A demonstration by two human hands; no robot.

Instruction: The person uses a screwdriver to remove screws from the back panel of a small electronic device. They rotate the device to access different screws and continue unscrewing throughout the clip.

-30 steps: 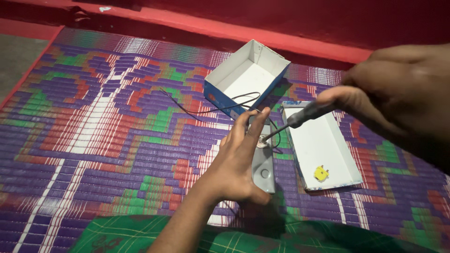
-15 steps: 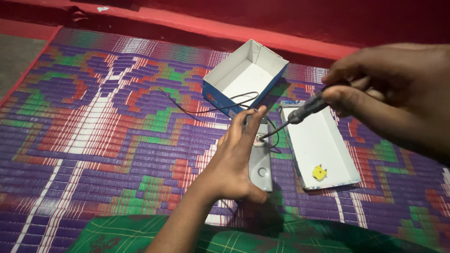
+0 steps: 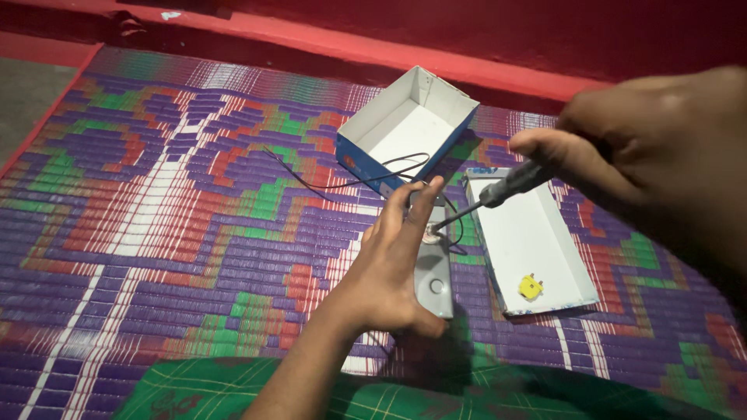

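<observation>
My left hand [image 3: 391,268] rests on a small grey device [image 3: 433,274] lying on the woven mat [image 3: 156,202], fingers spread along its left side, steadying it. My right hand [image 3: 661,148] grips a screwdriver [image 3: 498,190] by its dark handle. The tip of the screwdriver touches the top end of the grey device, close to my left fingertips. Thin black wires [image 3: 366,175] run from the device toward the box behind it.
An open blue-and-white box [image 3: 366,128] stands behind the device. A shallow white box lid [image 3: 498,257] lies to the right with a small yellow part [image 3: 531,287] in it. A red ledge [image 3: 327,39] borders the mat's far edge. Green checked cloth [image 3: 233,397] covers my lap.
My right hand has lifted slightly and shifted right while the screwdriver tip stays at the device's top end. My left hand holds the device in the same place.
</observation>
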